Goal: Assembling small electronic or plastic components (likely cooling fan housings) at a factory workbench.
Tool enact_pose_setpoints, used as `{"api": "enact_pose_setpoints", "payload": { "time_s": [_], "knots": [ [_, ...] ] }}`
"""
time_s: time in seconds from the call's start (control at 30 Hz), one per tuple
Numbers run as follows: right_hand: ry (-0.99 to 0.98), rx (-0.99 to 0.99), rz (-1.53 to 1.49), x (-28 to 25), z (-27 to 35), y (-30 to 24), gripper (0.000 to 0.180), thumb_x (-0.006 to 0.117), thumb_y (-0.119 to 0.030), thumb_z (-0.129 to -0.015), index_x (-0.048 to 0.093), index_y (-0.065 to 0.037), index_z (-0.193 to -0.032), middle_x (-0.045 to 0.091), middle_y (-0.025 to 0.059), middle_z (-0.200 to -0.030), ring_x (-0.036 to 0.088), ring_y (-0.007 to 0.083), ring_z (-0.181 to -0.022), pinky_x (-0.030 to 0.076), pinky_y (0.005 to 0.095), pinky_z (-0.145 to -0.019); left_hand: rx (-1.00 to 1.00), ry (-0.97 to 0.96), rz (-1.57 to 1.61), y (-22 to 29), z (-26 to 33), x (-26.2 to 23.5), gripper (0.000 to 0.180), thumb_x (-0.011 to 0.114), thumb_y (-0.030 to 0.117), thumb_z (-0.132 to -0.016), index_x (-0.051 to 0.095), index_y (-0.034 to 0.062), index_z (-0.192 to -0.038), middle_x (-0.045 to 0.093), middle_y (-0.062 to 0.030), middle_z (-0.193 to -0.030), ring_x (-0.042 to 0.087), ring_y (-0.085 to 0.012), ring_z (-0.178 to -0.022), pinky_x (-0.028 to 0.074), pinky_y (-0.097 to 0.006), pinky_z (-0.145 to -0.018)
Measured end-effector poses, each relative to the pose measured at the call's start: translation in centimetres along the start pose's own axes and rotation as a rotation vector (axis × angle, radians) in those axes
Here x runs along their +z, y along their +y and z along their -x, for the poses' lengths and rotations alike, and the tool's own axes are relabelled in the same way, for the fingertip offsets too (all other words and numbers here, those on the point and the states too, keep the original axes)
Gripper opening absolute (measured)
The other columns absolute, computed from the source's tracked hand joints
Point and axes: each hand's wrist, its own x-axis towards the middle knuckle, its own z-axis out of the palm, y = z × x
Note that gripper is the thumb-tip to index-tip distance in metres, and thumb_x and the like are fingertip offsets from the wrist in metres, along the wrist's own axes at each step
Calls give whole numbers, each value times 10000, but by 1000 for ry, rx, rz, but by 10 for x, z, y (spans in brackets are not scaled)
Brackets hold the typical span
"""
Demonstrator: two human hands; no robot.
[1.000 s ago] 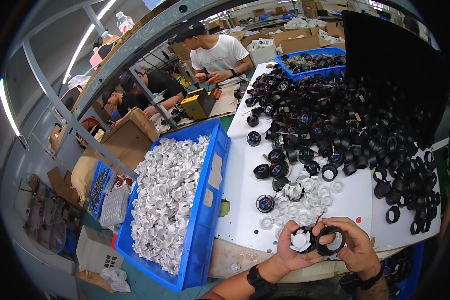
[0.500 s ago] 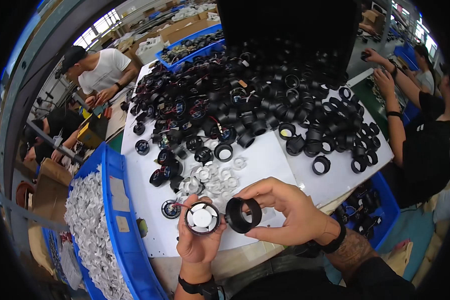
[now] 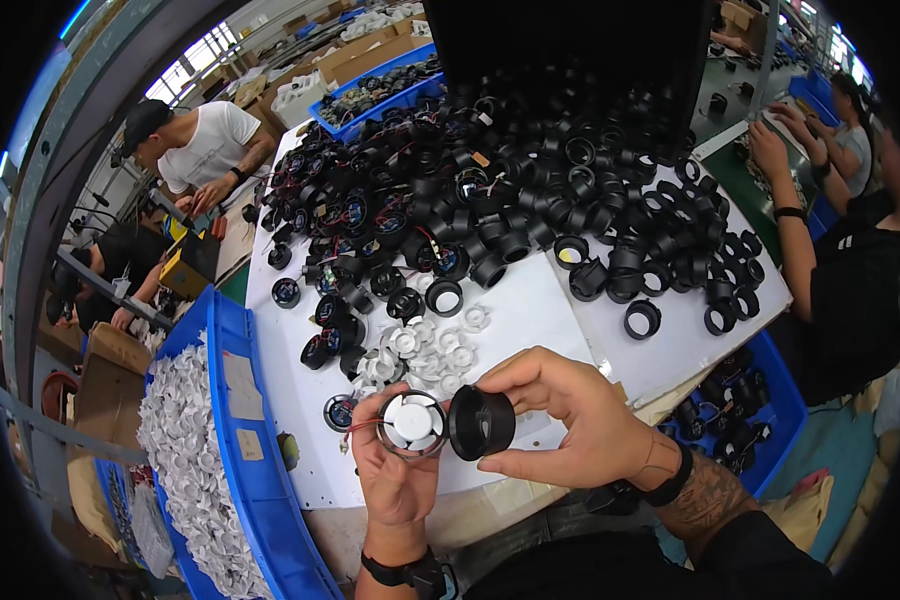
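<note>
My left hand (image 3: 395, 478) holds a small round fan (image 3: 411, 423) with white blades and thin red wires, face up. My right hand (image 3: 570, 420) grips a black ring-shaped housing (image 3: 481, 422) right beside the fan, the two parts nearly touching. Both hands hover over the front edge of the white table (image 3: 530, 320). Just beyond them lies a small heap of white fan blades (image 3: 425, 350). A large pile of black ring housings and fans (image 3: 510, 190) covers the far half of the table.
A blue crate (image 3: 245, 420) full of white plastic parts stands at my left. Another blue bin (image 3: 760, 400) with black parts sits low at my right. Other people work at the far left and at the right edge. Cardboard boxes stand behind.
The view has swung right and closer. The white-bladed fan has turned face up in my left hand, and the black housing has come up beside it.
</note>
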Motion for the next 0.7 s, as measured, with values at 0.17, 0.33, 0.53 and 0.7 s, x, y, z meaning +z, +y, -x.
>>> {"api": "enact_pose_setpoints", "payload": {
  "time_s": [0.17, 0.33, 0.53, 0.7],
  "knots": [
    [-35, 33, 25, -3, 3, -3, 594, 858, -51, -852, 531, 41, -1338, 652, 124, -1241, 698, 212, -1176, 560, 371, -1036, -1, -30, 17, -1, 4, -2, 737, 864, 278, -871, 446, 139, -1462, 489, -162, -1530, 600, -337, -1316, 527, -508, -1104],
    [-24, 28, 4, 0, 5, -4, 578, 860, -45, -845, 546, 39, -1323, 661, 118, -1236, 702, 211, -1167, 561, 366, -1031, 33, -55, -116, -7, 6, -5, 759, 857, 300, -881, 412, 135, -1473, 482, -143, -1538, 601, -324, -1316, 560, -471, -1060],
    [10, 37, 13, 1, 5, -2, 578, 868, -46, -834, 559, 35, -1316, 679, 114, -1218, 710, 213, -1145, 561, 362, -1026, 25, -35, -118, -4, 1, -4, 786, 852, 347, -885, 383, 137, -1480, 493, -135, -1520, 638, -366, -1271, 612, -445, -977],
    [-26, 22, -15, 23, -4, 2, 566, 867, -25, -830, 575, 29, -1312, 665, 133, -1240, 691, 213, -1170, 564, 367, -1023, 145, 10, -327, 17, 15, -24, 662, 846, 92, -840, 485, 116, -1395, 534, -146, -1469, 621, -303, -1276, 590, -431, -1001]
  ]
}}
